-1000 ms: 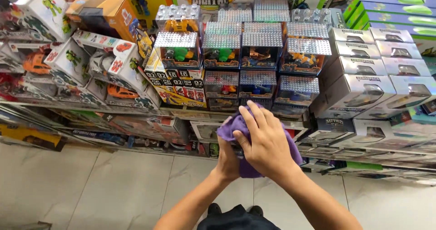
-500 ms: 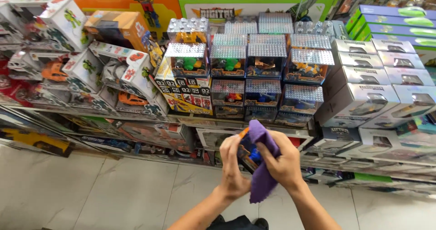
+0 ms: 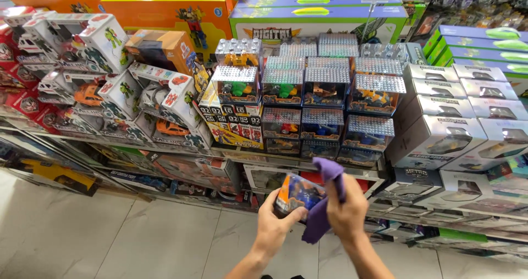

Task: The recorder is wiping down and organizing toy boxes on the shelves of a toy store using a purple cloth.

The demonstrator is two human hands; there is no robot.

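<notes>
Left hand [image 3: 273, 228] fingers [image 3: 291, 215] curl shut around a clear toy box [image 3: 300, 194] at chest height before the shelf [image 3: 236, 157]; right hand [image 3: 347, 212] fingers clamp a purple cloth [image 3: 324, 202] against it; toy inside blurred; forearms cut off.

The left hand [image 3: 273, 225] held a small clear-windowed toy box [image 3: 297, 193] just left of the right hand [image 3: 346, 213], which pressed a purple cloth [image 3: 324, 202] against it. Behind them sat the stacked clear-lidded toy car boxes [image 3: 322, 105] on the shelf [image 3: 258, 155], with grey cartons [image 3: 440, 138] to the right.
</notes>
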